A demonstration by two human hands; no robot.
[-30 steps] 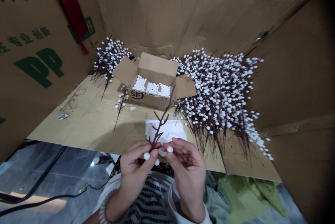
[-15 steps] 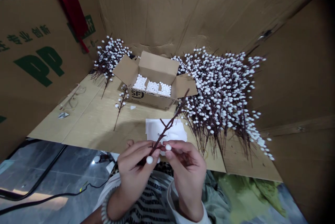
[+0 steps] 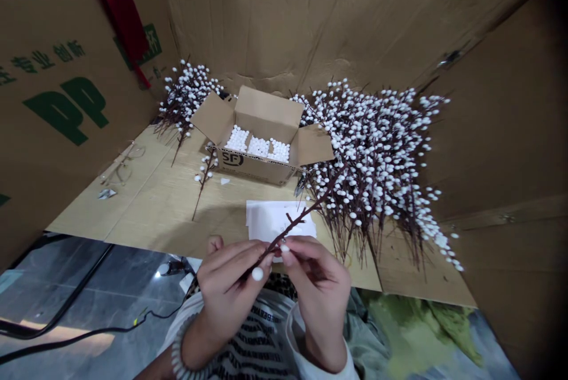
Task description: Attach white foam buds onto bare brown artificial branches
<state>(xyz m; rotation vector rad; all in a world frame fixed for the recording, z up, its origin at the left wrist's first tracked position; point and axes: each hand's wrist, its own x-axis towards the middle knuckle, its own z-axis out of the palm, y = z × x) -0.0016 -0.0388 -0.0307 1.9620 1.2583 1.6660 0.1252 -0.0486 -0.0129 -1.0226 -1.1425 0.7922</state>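
A thin brown artificial branch point(image 3: 295, 223) slants up and to the right from my left hand point(image 3: 233, 279), whose thumb and fingers are closed on its lower part. One white berry point(image 3: 257, 274) shows beside my left thumb. Between the thumb and index finger of my right hand point(image 3: 317, 291) is another white berry point(image 3: 284, 248), right against the branch. Just beyond my hands lies white paper point(image 3: 266, 217). Farther back stands an open cardboard box point(image 3: 252, 170) with white berries point(image 3: 258, 146) in its compartments.
A large pile of berry branches point(image 3: 368, 149) covers the right side of the table point(image 3: 155, 208). A smaller bunch point(image 3: 186, 93) lies at the back left, and a single berry sprig point(image 3: 204, 182) left of the box. Cardboard walls point(image 3: 275, 19) enclose the table.
The branch has tilted farther to the right and turned in my left hand. A white berry near my left thumb is now out of sight. My right hand has barely moved.
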